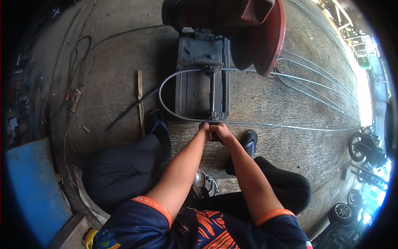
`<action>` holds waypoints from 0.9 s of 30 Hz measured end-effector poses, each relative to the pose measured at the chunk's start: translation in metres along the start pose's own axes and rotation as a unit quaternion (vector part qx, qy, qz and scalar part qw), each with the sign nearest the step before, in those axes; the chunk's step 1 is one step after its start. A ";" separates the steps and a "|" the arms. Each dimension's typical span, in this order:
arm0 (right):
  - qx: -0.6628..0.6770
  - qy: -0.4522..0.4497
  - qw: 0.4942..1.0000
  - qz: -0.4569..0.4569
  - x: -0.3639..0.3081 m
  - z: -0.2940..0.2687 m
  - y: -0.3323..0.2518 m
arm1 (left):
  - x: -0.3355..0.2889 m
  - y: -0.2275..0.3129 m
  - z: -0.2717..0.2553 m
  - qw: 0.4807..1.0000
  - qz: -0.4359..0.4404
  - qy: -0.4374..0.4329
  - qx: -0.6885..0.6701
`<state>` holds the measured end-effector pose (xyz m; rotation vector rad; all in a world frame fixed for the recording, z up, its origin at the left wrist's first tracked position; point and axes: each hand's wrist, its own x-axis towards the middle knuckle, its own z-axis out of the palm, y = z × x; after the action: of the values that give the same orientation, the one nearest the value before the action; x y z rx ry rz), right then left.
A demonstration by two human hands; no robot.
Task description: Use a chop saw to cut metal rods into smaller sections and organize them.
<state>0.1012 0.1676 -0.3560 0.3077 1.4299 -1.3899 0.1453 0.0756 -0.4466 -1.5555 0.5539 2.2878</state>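
A cut-off saw with a dark metal base (180,99) stands on the floor in front of me. Its red blade guard (278,39) is raised over the far side. A vise screw (213,93) runs toward me along the base. One thin metal rod (161,93) bends in a U around the base's left side; its far leg passes through the vise and its near leg crosses just beyond my hands. My left hand (204,127) and my right hand (221,132) are closed side by side at the screw's near end. What they grip is mostly hidden.
Several long rods (319,83) trail off to the right. A wooden strip (140,99) and a dark bar (132,109) lie left of the saw. A round metal part (207,184) sits between my legs. A blue panel (37,186) is at left; motorcycles (365,145) stand at right.
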 end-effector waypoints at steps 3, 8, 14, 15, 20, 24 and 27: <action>0.062 -0.024 0.996 0.053 0.002 0.003 -0.001 | -0.066 0.026 0.005 0.996 -0.017 -0.009 0.090; 0.038 -0.069 0.988 0.130 0.009 0.000 -0.009 | -0.220 0.133 0.048 0.790 0.251 0.043 0.558; 0.121 0.020 0.984 0.132 0.016 0.019 -0.003 | -0.396 0.248 0.193 0.639 0.672 -0.023 0.374; 0.131 0.040 0.983 0.124 0.016 0.020 -0.002 | -0.405 0.251 0.223 0.636 0.683 -0.080 0.349; 0.149 -0.029 0.984 0.099 0.021 0.010 0.000 | -0.393 0.271 0.313 0.723 0.429 -0.055 0.539; 0.219 -0.082 0.966 0.109 0.028 0.004 0.010 | -0.363 0.308 0.330 0.697 0.378 0.031 0.609; 0.222 -0.081 0.960 0.148 0.018 0.006 0.003 | -0.355 0.331 0.336 0.680 0.379 0.049 0.625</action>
<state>0.0991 0.1554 -0.3707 0.6521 0.8850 -1.4372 -0.1546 -0.0665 0.0417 -0.6851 2.4522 1.3241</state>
